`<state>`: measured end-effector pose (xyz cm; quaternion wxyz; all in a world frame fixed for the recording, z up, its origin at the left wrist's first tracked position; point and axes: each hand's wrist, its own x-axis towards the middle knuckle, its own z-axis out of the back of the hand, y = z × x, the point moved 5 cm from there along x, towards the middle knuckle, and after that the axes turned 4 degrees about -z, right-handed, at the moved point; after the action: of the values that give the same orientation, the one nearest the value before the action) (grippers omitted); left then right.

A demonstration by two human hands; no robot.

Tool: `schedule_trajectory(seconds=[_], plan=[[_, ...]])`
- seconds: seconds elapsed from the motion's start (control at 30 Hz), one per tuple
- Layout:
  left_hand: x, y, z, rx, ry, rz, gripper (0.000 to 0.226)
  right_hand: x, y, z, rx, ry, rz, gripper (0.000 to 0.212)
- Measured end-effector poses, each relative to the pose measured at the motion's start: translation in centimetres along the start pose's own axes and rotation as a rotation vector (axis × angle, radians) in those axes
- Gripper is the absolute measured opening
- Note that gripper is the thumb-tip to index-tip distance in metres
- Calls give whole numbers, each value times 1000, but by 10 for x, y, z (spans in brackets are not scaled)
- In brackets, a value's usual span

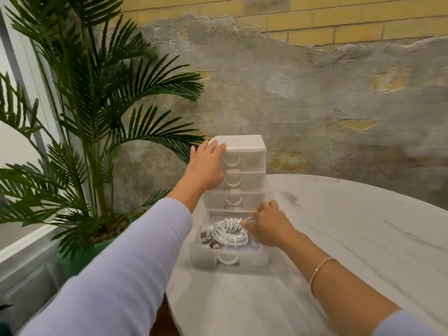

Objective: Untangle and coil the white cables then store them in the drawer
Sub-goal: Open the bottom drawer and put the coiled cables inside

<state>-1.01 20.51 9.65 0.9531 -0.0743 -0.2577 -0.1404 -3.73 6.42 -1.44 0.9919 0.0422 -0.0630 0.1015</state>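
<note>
Count's in: one small drawer unit (244, 147) with four drawers, three shut and one bottom drawer (228, 259) pulled open. Inside it, one bundle of coiled white cables (230, 232). Two hands, one potted palm (97, 98), one marble-look table (351, 226), one bracelet (320, 267).

Wall (303, 98) ahead of me: yellow brick along the top, rough grey plaster below with patches flaked off to brick. Round marble-look table (351, 238), white with grey veins, stands against it. To my left a tall palm plant (97, 93) in a green pot (97, 248), beside a white-framed window (21, 241). Light is soft and even.
</note>
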Motion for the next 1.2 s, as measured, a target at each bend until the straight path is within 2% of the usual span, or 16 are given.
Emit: schedule_trajectory(seconds=[0.07, 0.2, 0.37, 0.5, 0.8, 1.03, 1.2], plan=[[2, -1, -2, -15, 24, -11, 66, -8, -4, 3, 131, 11, -6, 69], [7, -3, 1, -63, 27, 7, 55, -28, -9, -3, 242, 166, -22, 116], [21, -5, 10, -37, 51, 28, 45, -34, -13, -15, 361, 212, -8, 136], [28, -1, 8, -217, -10, 47, 37, -32, -11, -16, 477, 158, -14, 142], [28, -2, 10, -223, -30, 44, 35, -5, -19, -16, 630, -16, -147, 149], [27, -3, 10, -166, -27, 29, 37, 14, -28, -25, 702, -88, -313, 134], [28, -2, 8, -167, -27, 37, 37, 21, -30, -26, 677, -118, -365, 125]])
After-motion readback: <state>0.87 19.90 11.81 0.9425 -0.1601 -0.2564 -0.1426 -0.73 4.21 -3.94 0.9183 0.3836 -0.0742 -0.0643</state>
